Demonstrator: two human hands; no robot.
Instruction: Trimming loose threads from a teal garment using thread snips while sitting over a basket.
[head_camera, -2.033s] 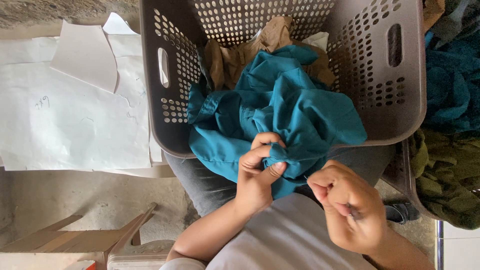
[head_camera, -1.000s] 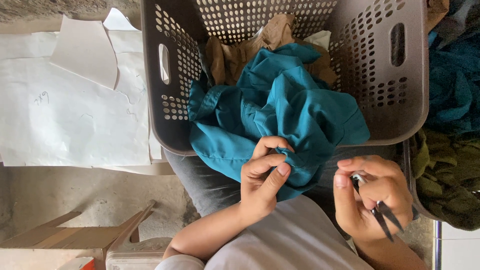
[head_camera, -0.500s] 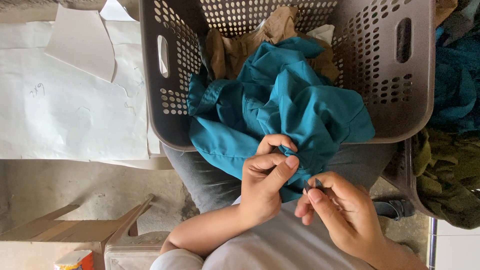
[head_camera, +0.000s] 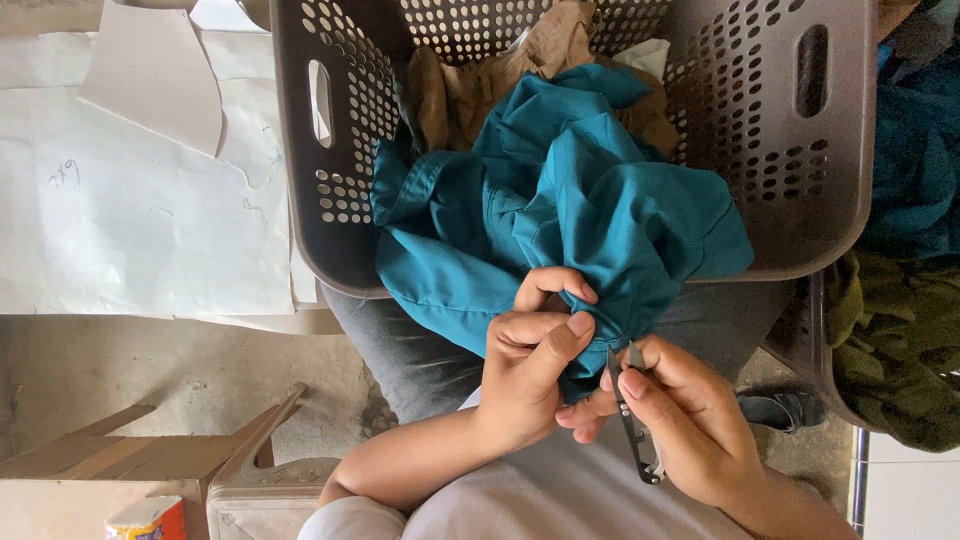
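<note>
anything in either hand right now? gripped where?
Left hand pinches a fold at the lower edge of the teal cloth garment. Right hand holds small metal thread snips by the handle, blades pointing at the fold.

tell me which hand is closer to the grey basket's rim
Left. The left hand pinches the teal cloth just below the grey basket. The right hand, holding small snips, sits lower, further from the rim.
</note>
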